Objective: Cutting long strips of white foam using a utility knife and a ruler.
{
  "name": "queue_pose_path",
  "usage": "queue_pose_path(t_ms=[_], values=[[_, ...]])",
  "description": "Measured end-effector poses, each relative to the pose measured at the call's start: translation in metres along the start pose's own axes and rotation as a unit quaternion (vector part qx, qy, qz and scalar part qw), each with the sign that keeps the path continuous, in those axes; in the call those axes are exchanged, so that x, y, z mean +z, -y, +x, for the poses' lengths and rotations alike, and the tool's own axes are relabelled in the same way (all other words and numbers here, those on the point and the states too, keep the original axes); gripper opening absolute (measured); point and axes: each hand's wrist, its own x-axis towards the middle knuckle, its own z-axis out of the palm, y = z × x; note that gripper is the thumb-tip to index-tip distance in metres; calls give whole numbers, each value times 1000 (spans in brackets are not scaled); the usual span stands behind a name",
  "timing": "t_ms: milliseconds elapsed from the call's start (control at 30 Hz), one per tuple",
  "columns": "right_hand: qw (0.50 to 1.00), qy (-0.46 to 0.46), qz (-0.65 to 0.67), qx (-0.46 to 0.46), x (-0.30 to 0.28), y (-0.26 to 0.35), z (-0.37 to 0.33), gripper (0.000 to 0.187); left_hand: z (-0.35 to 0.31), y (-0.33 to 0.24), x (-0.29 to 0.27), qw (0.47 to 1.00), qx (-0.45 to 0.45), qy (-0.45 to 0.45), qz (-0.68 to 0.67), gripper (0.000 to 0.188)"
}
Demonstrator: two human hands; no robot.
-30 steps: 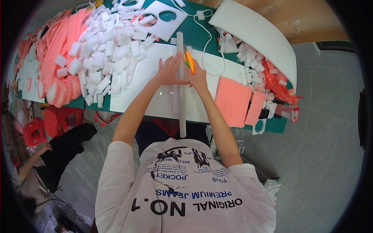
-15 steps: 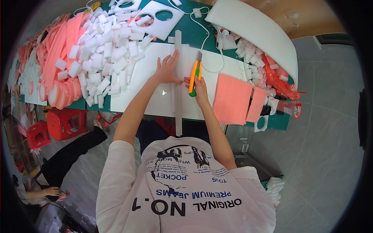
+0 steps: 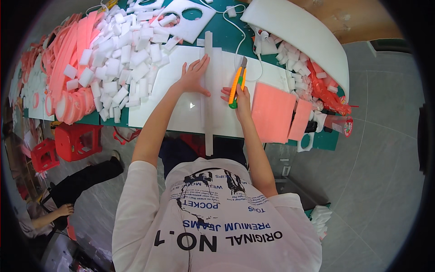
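A long, narrow whitish bar lies lengthwise over a thin translucent white sheet. Its near end juts past the table's front edge. My left hand rests with fingers spread at the bar's left side, thumb and fingertips touching or very near it. My right hand is closed round a yellow and green utility knife, just right of the bar. The knife's blade points away from me, above the white board; its tip is apart from the bar.
Many white foam blocks are heaped at left, beside pink foam strips. Pink foam sheets lie at right. Behind are a sheet with round holes and a white cable. A person sits at lower left.
My right hand has moved right with the utility knife, away from the bar. My left hand stays nearly in place. The person at lower left has shifted their arm.
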Motion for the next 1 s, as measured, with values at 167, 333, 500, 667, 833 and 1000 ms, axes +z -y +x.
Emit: queue_pose_path(t_ms=[167, 333, 500, 667, 833, 1000], values=[[1000, -3, 17, 20, -9, -10, -1, 24, 1, 0, 2, 1000, 1, -6, 0, 128], [999, -7, 40, 18, -8, -13, -3, 24, 0, 2, 6, 1000, 4, -20, 0, 128], [999, -12, 46, 21, -8, -14, -3, 23, 1, 3, 7, 999, 8, -35, 0, 127], [998, -14, 49, 21, -9, -14, -3, 23, 1, 1, 7, 999, 8, -38, -2, 127], [999, -14, 32, 16, -7, -10, -4, 22, 1, 0, 7, 999, 8, -41, -1, 127], [920, -58, -385, -54, 24, 20, -12, 30, -3, 3, 7, 999, 6, -41, -8, 126]])
